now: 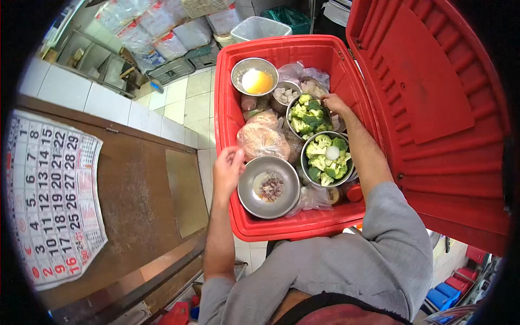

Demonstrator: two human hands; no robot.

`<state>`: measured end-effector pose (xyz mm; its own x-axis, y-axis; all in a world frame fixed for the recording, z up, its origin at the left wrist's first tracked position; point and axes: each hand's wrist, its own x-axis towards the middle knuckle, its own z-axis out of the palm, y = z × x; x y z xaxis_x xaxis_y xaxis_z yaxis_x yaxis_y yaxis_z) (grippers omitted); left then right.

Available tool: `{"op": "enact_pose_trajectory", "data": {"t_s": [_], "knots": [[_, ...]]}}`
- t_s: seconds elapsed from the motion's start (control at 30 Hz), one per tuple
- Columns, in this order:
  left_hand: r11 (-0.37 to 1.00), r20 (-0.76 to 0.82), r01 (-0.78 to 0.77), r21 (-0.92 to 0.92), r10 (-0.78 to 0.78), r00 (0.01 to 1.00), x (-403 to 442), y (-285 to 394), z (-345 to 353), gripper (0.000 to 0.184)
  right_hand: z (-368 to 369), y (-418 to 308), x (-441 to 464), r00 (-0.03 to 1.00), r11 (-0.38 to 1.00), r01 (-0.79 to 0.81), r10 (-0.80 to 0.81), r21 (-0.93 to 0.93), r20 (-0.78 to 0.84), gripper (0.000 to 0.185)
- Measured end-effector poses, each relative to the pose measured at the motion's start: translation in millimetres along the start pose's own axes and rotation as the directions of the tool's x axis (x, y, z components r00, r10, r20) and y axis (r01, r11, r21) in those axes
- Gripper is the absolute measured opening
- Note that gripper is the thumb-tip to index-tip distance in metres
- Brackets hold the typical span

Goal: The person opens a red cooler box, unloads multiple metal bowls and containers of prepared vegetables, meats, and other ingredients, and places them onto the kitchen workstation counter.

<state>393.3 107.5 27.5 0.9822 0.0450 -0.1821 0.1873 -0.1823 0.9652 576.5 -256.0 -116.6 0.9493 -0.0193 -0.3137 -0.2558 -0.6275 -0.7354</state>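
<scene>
My right hand [337,104] reaches into the red cooler box [225,70] and grips the far right rim of a metal bowl of broccoli [310,115]; part of the fingers is hidden. Just in front of it sits a second metal bowl of broccoli [319,154] with a round whitish piece on top. My left hand [228,167] is over the cooler's left edge, its fingers loosely bent and apart, holding nothing I can see. Close beside it, a shallow metal bowl [246,203] contains chopped purplish pieces.
Inside the cooler are a bowl of yellow-orange liquid [257,81], a bowl of pale chunks [286,95] and plastic-wrapped food [264,143]. The raised red lid [433,97] stands on the right. A wooden surface with a calendar [57,200] is at left; wrapped packs [168,46] are stacked behind.
</scene>
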Motion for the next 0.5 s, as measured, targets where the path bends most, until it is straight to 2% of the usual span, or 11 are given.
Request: {"op": "enact_pose_trajectory", "data": {"t_s": [0.03, 0.1, 0.17, 0.2, 0.23, 0.27, 0.3, 0.37, 0.43, 0.5], "knots": [[1.000, 0.059, 0.009, 0.005, -0.009, 0.998, 24, -4, 7, 0.021, -1, -2, -7, 0.996, 0.993, -0.082, 0.079, 0.079, 0.048, 0.037], [0.988, 0.129, -0.017, 0.156, -0.004, 0.992, 72, -10, 24, 0.023, 4, 12, -3, 0.997, 0.990, -0.076, 0.072, 0.120, 0.037, 0.034], [0.956, 0.192, -0.010, 0.292, -0.048, 0.980, 112, -19, 48, 0.028, 8, 23, 0, 0.994, 0.995, 0.017, -0.027, 0.103, 0.102, 0.032], [0.956, 0.207, -0.011, 0.293, -0.053, 0.977, 131, -30, 60, 0.028, 6, 20, -2, 0.989, 0.987, -0.024, 0.000, 0.157, 0.149, 0.031], [0.906, 0.290, -0.137, 0.401, 0.017, 0.957, 149, -45, 71, 0.030, 5, 28, 2, 0.990, 0.987, -0.036, 0.013, 0.159, 0.143, 0.031], [0.831, 0.377, -0.265, 0.489, 0.073, 0.923, 158, -54, 81, 0.032, 7, 39, 12, 0.985, 0.986, 0.051, -0.076, 0.156, 0.156, 0.032], [0.832, 0.386, -0.265, 0.488, 0.067, 0.920, 158, -46, 90, 0.032, 8, 47, 16, 0.971, 0.978, 0.139, -0.166, 0.155, 0.171, 0.033], [0.798, 0.448, -0.161, 0.580, -0.148, 0.882, 151, -19, 108, 0.036, 1, 36, 7, 0.973, 0.972, 0.101, -0.140, 0.212, 0.181, 0.038], [0.811, 0.471, -0.153, 0.564, -0.164, 0.867, 158, -30, 117, 0.031, -2, 34, 6, 0.939, 0.891, 0.181, -0.283, 0.416, 0.197, 0.038], [0.902, 0.443, 0.030, 0.431, -0.240, 0.864, 171, -57, 124, 0.026, -9, 26, 6, 0.936, 0.886, 0.185, -0.290, 0.424, 0.197, 0.037]]}}
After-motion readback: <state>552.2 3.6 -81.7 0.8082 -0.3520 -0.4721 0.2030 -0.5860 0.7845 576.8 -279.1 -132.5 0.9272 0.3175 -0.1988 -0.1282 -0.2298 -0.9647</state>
